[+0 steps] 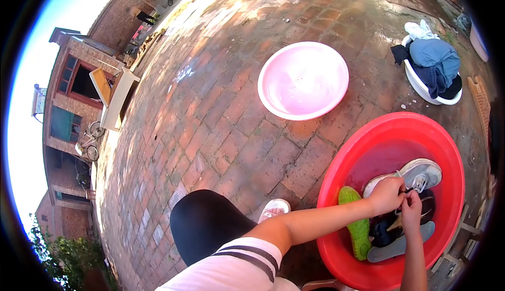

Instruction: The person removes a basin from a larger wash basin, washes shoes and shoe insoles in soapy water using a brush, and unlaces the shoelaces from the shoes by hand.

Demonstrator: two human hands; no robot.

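Observation:
A large red basin (329,186) at the lower right holds several shoes in water. Over it, my left hand (388,196) and my right hand (412,210) meet, fingers pinched together at the laces of a grey-white shoe (427,172). Just what each set of fingertips grips is too small to tell. Below my hands lie dark shoes (386,230), partly hidden by my right hand. A bright green insole (357,228) leans at the basin's left side, and a grey insole (402,246) lies near the bottom.
A pink basin (304,83) stands on the brick paving beyond the red one. At the upper right, a white basin (421,88) is heaped with blue and dark clothes (435,59). Wooden slats (478,99) lie along the right edge. A bicycle (90,144) stands far left.

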